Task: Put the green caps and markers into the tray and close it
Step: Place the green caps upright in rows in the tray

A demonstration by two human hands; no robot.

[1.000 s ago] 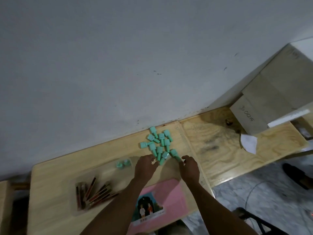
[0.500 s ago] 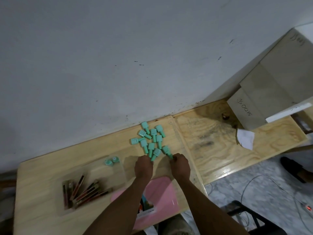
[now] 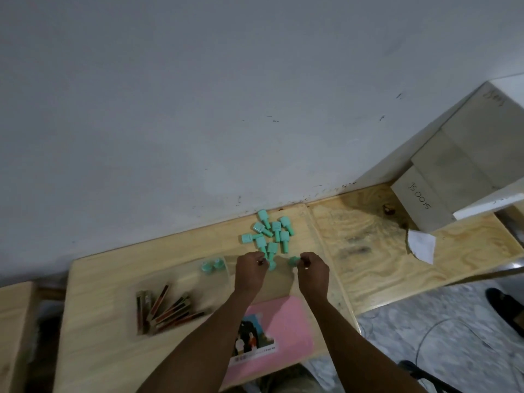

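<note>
At frame centre, the left hand and right hand each pinch a green cap in their grip, just below the cap pile on the table, the clear tray of markers lower left.

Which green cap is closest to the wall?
The green cap at the top of the pile, almost at the wall's foot. The other caps lie nearer the hands, and two sit in the tray.
</note>
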